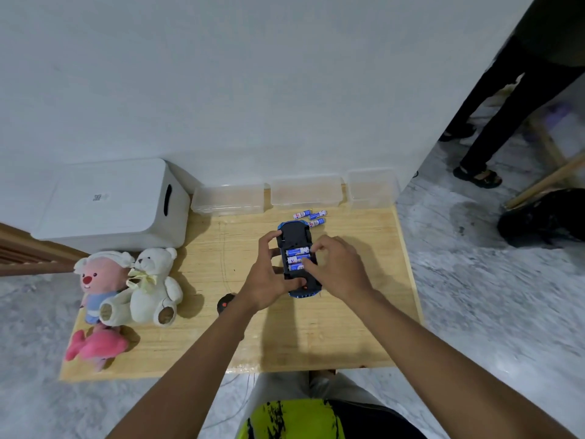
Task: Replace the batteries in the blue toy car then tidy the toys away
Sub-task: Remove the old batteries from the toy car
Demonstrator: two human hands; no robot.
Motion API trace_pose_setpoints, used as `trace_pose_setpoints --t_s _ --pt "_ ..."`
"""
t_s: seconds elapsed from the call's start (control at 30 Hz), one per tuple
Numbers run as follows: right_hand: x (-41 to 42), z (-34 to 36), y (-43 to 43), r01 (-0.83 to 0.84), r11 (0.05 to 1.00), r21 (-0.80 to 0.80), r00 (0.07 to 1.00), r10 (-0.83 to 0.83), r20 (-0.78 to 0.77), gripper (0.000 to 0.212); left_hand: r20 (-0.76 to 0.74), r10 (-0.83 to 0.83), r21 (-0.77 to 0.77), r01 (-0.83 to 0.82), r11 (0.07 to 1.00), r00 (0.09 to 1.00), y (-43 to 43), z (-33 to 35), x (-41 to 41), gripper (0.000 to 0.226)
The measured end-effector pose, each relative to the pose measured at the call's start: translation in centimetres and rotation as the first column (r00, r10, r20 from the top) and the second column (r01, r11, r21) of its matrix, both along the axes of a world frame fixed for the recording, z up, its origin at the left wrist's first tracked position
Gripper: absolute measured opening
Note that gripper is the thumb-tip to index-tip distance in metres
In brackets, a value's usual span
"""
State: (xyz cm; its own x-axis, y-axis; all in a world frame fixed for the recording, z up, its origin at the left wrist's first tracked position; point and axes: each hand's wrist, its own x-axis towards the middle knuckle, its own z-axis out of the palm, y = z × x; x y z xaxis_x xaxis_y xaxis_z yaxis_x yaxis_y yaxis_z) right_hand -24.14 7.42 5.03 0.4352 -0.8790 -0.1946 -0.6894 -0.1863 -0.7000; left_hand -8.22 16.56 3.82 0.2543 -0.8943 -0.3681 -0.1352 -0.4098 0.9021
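The left hand (269, 275) grips the blue toy car (292, 233), which lies belly-up in the middle of the bench (348, 327). The right hand (340, 267), at 3 o'clock from the car, pinches one of the three batteries (297, 252) in its open belly. At 12 o'clock, just past the car, lie three spare batteries (311, 217), and farther back stand clear boxes (228, 199).
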Motion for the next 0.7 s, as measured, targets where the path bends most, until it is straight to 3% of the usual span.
trace_pose_setpoints --t_s 0.13,0.3,0.7 --pt "2.3 0.7 1.6 0.134 0.986 -0.096 0.991 -0.134 0.003 0.022 0.043 0.047 -0.018 -0.046 0.999 0.998 0.1 0.9 -0.5 0.106" --pt "4.3 1.8 2.8 0.189 0.973 -0.133 0.981 -0.194 -0.023 0.030 0.083 0.107 -0.074 -0.100 0.992 0.991 0.9 1.5 -0.6 0.105" --pt "7.7 3.4 4.2 0.357 0.919 0.168 0.930 -0.367 0.027 0.033 0.202 0.155 -0.190 -0.116 0.975 0.967 2.9 1.2 0.6 0.110"
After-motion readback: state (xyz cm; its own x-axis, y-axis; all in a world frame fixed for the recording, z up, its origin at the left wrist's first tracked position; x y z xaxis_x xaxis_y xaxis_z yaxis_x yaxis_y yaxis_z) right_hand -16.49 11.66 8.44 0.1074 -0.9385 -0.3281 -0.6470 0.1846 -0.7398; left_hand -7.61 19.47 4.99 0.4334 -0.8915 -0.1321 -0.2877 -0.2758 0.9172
